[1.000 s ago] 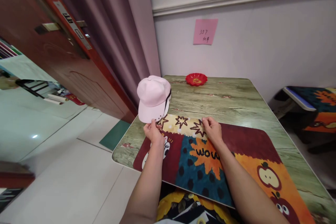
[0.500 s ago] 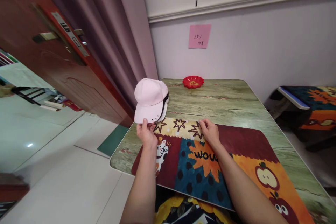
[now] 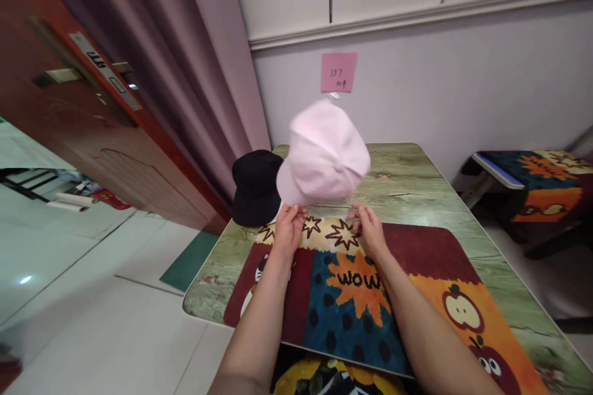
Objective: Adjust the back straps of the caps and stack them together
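A pale pink cap [image 3: 327, 154] is held up over the table, slightly blurred, its brim pointing left. My left hand [image 3: 290, 225] pinches the brim's lower edge between thumb and fingers. Just below the cap's right side, my right hand [image 3: 368, 228] has its fingers partly curled and apart, with nothing visible in them. At the table's left edge sits a black cap [image 3: 256, 188] with its brim toward me; a bit of white shows beside it, behind my left hand.
A patterned mat [image 3: 319, 302] lies on the green wood-look table [image 3: 407, 173] under my forearms. A pink note [image 3: 339, 72] is on the wall. The brown door [image 3: 115, 154] and purple curtain [image 3: 208, 55] stand left. Another table [image 3: 500, 171] is at the right.
The pink cap has been lifted off the stack and moved right with my left hand, uncovering the black cap. It now hides the red dish. The view has shifted slightly.
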`<state>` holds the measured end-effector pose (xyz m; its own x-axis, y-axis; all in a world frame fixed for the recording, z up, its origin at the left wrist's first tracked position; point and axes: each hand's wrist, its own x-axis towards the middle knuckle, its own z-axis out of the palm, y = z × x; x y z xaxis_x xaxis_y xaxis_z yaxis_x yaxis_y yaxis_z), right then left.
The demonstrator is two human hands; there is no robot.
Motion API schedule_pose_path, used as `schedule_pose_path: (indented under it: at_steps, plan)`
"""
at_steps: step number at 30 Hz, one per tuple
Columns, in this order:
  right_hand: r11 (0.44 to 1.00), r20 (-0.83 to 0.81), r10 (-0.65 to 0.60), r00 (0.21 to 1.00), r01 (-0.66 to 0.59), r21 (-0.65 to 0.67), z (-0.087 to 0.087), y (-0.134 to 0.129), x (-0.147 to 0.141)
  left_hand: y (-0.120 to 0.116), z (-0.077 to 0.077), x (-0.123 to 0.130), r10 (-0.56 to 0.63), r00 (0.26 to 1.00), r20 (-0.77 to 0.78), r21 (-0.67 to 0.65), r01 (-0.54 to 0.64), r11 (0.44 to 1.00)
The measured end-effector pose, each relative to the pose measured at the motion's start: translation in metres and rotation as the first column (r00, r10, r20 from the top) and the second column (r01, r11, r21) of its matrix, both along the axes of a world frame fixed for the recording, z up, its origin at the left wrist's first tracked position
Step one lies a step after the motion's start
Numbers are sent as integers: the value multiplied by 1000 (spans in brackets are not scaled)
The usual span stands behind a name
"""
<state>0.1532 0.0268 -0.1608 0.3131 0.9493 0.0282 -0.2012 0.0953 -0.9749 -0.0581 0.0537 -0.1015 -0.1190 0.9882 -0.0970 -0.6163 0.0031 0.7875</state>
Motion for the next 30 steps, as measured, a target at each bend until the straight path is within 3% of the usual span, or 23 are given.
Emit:
schedule_pose_path:
  at_steps: [3,8,17,24,27,30]
  plan:
    - [999,-327,-35,945,25,-34,2,8,10,20,-12,20,-38,998,47,-23,40,999]
    - [999,-559,-7,829,-16,-37,2,13,23,35,-34,36,-76,993,88,-70,82,994]
    - [992,-540,125,832,-98,80,9,14,22,47,-45,59,70,971,229,-173,-30,984]
    - [999,-451,49,891,-34,41,9,17,17,36,-51,75,-25,949,313,-191,88,978]
    - [997,-470,-13,882,46,59,20,33,17,35,-51,72,-58,946,320,-179,120,977]
    - [991,-520,8,854,63,119,38,50,22,36,-51,72,-84,944,318,-169,144,975]
